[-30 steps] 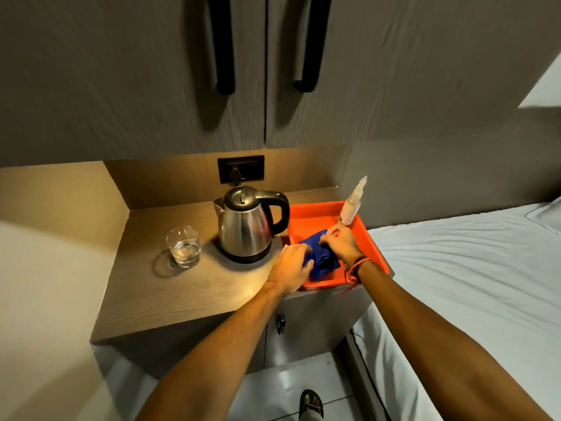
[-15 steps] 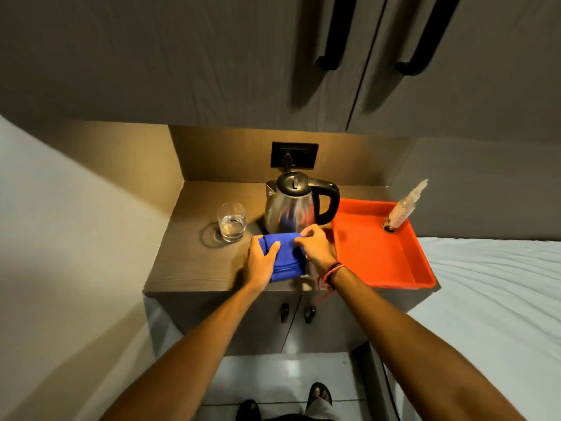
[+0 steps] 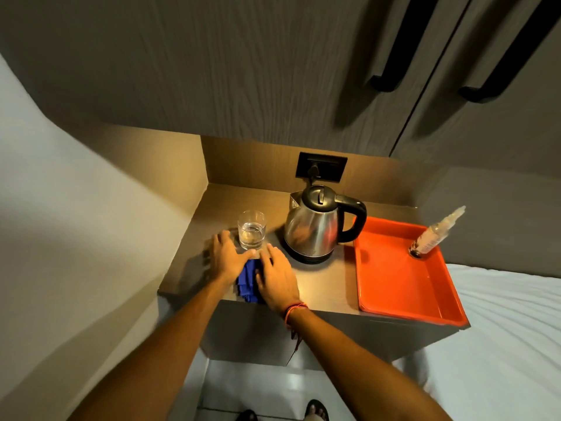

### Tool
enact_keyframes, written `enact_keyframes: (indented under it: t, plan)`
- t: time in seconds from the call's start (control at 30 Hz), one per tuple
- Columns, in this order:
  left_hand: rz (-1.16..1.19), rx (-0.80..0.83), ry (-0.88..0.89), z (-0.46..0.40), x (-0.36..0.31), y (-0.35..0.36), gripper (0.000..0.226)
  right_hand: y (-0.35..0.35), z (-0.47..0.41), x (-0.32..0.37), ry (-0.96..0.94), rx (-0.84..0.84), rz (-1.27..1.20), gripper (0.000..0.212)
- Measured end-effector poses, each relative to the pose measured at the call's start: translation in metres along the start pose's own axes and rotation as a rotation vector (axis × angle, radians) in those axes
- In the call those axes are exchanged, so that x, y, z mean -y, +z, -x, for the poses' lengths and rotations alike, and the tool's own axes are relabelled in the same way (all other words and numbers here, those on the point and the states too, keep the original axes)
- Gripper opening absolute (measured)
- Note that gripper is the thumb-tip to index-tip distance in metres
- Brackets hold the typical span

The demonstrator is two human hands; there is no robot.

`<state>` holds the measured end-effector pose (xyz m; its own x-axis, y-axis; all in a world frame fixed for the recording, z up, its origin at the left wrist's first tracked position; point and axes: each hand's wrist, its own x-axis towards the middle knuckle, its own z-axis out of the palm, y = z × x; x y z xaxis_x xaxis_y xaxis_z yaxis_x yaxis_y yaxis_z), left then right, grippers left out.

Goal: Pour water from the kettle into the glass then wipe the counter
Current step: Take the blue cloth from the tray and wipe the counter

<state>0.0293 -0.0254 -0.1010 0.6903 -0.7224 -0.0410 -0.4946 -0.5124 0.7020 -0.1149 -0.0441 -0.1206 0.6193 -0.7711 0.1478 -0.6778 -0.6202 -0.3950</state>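
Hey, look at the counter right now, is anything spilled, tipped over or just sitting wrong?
One thing: the clear plastic spray bottle leans tilted against the far right corner of the orange plastic tray rather than standing upright. No spill is visible. The clear water glass and the steel electric kettle stand upright.

Both forearms reach forward and converge. The left grip (image 3: 228, 260) lies palm down, fingers spread wide and flat. Just to its right, the right grip (image 3: 277, 279) also lies palm down, fingers extended and together, thumb tips nearly meeting. A red thread band (image 3: 294, 309) circles the right wrist behind that grip.
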Motion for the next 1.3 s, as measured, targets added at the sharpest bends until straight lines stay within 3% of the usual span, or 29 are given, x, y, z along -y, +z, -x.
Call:
enact_keyframes:
  t: [0.1, 0.2, 0.5, 0.93, 1.17, 1.3]
  plan:
    - [0.146, -0.027, -0.022, -0.024, -0.022, -0.009, 0.107, 0.017, 0.009, -0.004, -0.095, 0.211, 0.128, 0.062]
    - [0.121, 0.094, 0.037, -0.037, -0.044, -0.001, 0.12, 0.027, 0.015, -0.014, -0.118, 0.239, 0.153, 0.067]
    - [-0.006, 0.115, 0.077, -0.052, -0.055, 0.024, 0.07, 0.037, 0.009, -0.027, -0.131, 0.238, 0.169, 0.066]
    - [-0.131, -0.13, 0.089, -0.062, -0.018, -0.054, 0.075, 0.029, -0.087, -0.026, 0.063, 0.28, 0.049, 0.066]
    - [-0.138, -0.183, 0.087, -0.052, -0.001, -0.083, 0.075, 0.027, -0.129, -0.007, 0.033, 0.348, 0.163, 0.064]
    - [-0.158, -0.227, 0.073, -0.054, 0.006, -0.091, 0.075, 0.037, -0.122, 0.022, -0.082, 0.354, 0.178, 0.066]
